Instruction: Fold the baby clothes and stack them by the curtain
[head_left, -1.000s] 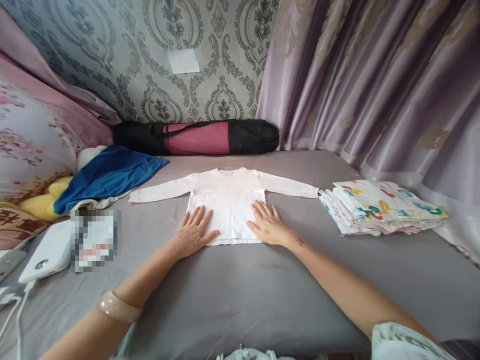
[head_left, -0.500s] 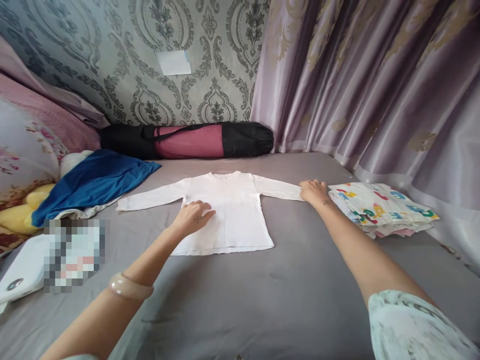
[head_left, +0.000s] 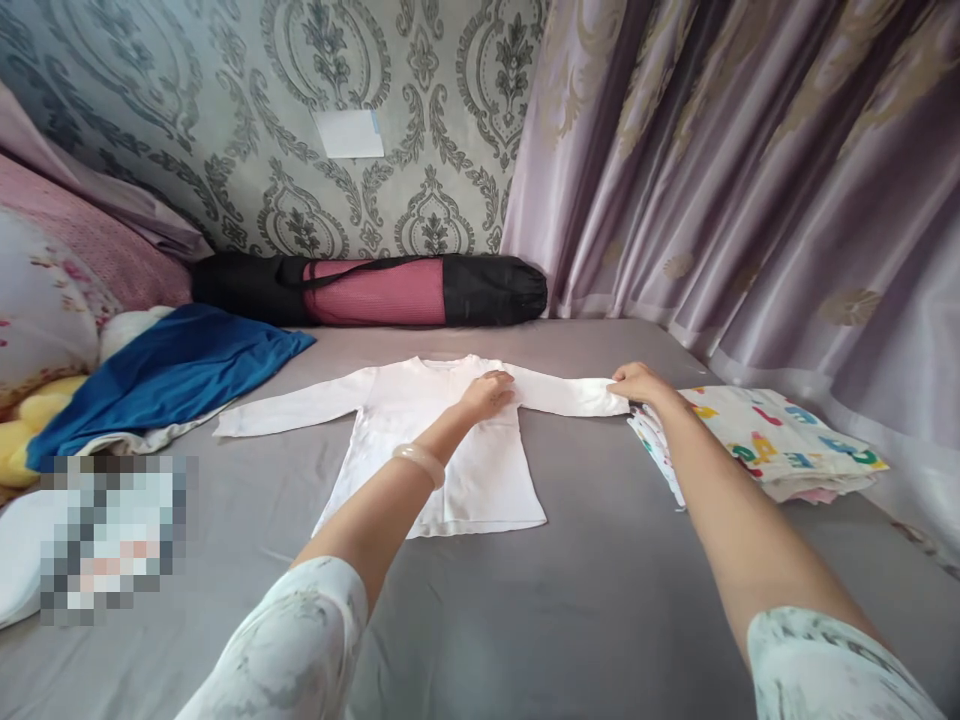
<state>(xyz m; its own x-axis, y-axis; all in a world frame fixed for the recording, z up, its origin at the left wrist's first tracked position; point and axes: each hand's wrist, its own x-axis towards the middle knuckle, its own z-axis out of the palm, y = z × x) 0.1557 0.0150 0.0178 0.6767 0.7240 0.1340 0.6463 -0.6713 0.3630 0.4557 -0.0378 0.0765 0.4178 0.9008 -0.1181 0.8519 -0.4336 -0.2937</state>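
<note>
A white long-sleeved shirt (head_left: 420,440) lies flat on the grey bed sheet (head_left: 525,590), sleeves spread to both sides. My left hand (head_left: 487,392) rests near the shirt's right shoulder, fingers curled down onto the cloth. My right hand (head_left: 637,384) is closed on the cuff end of the right sleeve (head_left: 570,398), just beside a stack of folded clothes. A pale bangle sits on my left wrist.
A stack of folded clothes with coloured letters (head_left: 757,440) lies at the right. A black and pink mat bag (head_left: 375,290) lies along the wall. Blue cloth (head_left: 172,370), a yellow toy and pillows are at the left. Purple curtains hang at the right.
My left hand has moved from the shirt's lower left up to its right shoulder. My right hand went from the shirt's hem out to the right cuff and has stayed there.
</note>
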